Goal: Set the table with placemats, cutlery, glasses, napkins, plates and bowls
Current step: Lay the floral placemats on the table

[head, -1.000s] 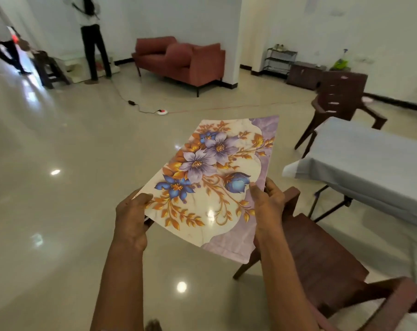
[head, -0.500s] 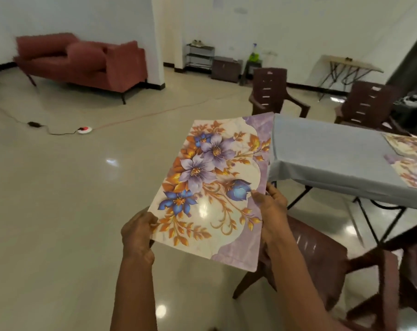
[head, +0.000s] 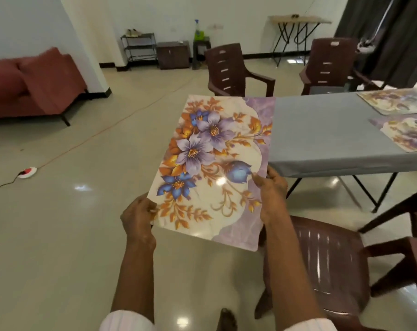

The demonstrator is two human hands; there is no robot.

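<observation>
Head view: both hands hold floral placemat (head: 214, 168) in air over floor, left of table (head: 322, 134). Left hand (head: 137, 217) grips near-left edge; right hand (head: 272, 194) pinches right edge, thumb on top. Two placemats (head: 403, 132) lie on table far right. Chair (head: 327, 266) near right, below right arm.

Arms fwd, L hand (head: 138, 218), R hand (head: 273, 194) pinch placemat (head: 214, 144) sides

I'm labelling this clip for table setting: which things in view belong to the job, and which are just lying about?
Job: held placemat, gripped by left hand and right hand; far placemat and near placemat on the grey table.
Lying about: sofa, near chair, shoe rack, folding table, floor socket.
</observation>
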